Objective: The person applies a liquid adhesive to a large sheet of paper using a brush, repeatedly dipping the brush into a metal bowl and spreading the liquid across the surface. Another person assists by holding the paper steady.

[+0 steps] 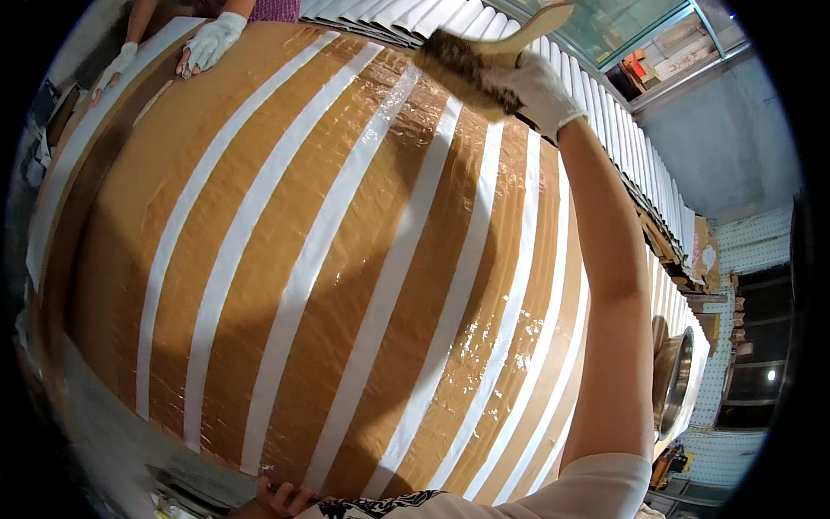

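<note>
In my raised right hand [545,93], gloved in white, is a wide brush [471,73] with dark bristles and a pale wooden handle. I hold it at the far edge of a large brown sheet [389,251], over one of the long white strips [333,208] running across it. The sheet's surface looks wet and shiny, with wrinkles. My left hand [281,500], bare and partly hidden, is by the sheet's near edge; its fingers are curled, and whatever they hold, if anything, is hidden.
At the far left, a co-worker's gloved hands [212,45] rest by the sheet and an outer white strip [65,182]. A row of white ridged pieces [596,112] lines the far side. A metal basin [673,385] stands at the right, beyond my arm.
</note>
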`<state>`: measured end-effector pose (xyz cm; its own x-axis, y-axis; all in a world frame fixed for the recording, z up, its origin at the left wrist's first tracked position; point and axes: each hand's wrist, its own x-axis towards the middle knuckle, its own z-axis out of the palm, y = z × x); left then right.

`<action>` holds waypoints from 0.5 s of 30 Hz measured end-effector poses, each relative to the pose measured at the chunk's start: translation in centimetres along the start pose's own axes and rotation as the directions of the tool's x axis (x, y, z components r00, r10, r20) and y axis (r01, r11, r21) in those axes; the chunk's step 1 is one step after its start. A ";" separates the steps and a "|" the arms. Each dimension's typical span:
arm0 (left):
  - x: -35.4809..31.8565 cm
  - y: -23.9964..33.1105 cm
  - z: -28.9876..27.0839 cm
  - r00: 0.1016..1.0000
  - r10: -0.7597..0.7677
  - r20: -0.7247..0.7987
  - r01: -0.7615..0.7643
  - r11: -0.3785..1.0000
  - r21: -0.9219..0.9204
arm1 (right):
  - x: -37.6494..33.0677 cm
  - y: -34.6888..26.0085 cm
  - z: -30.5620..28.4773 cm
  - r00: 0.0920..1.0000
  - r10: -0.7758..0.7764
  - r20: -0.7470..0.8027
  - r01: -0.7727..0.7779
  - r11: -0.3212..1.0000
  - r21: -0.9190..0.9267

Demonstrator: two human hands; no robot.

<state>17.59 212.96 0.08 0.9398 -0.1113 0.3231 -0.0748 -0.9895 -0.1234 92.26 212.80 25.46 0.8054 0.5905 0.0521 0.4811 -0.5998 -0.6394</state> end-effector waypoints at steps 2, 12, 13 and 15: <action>0.4 -0.1 0.3 1.000 0.018 -0.012 -0.018 1.000 -0.017 | 0.9 6.8 0.4 0.986 -0.135 0.102 0.158 0.950 -0.270; 0.9 0.2 0.1 1.000 0.029 0.001 -0.029 0.999 -0.013 | -2.0 12.8 -5.8 0.992 -0.013 0.127 -0.022 0.963 0.270; 1.0 0.3 0.1 1.000 0.029 0.005 -0.029 1.000 -0.011 | -2.7 13.9 -5.2 0.986 -0.023 0.167 -0.001 0.990 0.139; 1.5 -0.3 0.7 0.998 0.057 -0.013 -0.057 0.998 -0.025 | -1.7 18.0 -6.1 0.986 0.039 -0.162 -0.073 0.975 -0.209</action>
<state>19.21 213.13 -0.07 0.9296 -0.1688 0.3277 -0.1367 -0.9835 -0.1186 101.62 197.68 18.55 0.8691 0.4710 0.1510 0.4826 -0.7407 -0.4674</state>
